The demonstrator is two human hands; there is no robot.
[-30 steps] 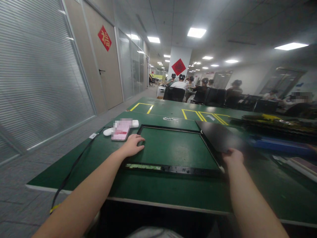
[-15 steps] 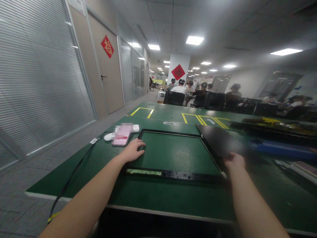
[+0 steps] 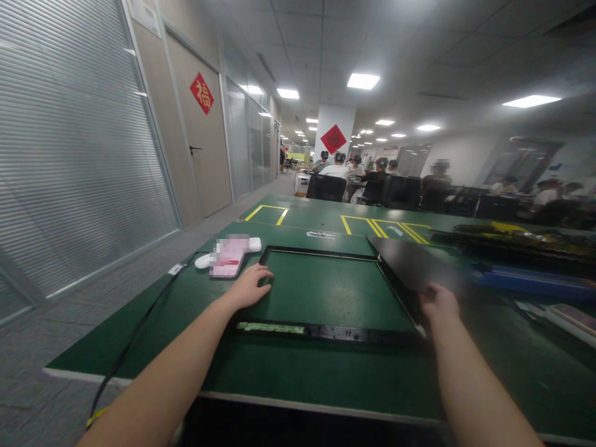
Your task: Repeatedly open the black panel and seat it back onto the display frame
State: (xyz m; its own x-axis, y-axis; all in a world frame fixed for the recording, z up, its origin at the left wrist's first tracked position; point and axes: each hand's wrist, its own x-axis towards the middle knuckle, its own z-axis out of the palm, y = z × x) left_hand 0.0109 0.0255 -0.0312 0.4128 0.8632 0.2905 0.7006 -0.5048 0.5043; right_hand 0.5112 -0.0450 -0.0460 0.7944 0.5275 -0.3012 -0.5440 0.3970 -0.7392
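Observation:
A black rectangular frame (image 3: 358,333), like a screen bezel, lies flat on the green table, with a green strip (image 3: 270,328) at the left of its near bar. My left hand (image 3: 251,285) rests over its left side, fingers curled across the bar, part of which is hidden. At the frame's right side, my right hand (image 3: 440,302) pinches the near edge of a thin dark panel (image 3: 405,267). That panel is tilted up along the frame's right bar, and its right part is blurred.
A pink-screened phone (image 3: 230,264) and a white mouse-like object (image 3: 203,261) lie left of the frame. A black cable (image 3: 139,329) hangs over the table's left edge. To the right are a blue bar (image 3: 526,277) and stacked dark parts (image 3: 503,237). Several people sit beyond the table (image 3: 316,363).
The view has shifted slightly. Both hands keep their places on the frame and the panel, and little else differs.

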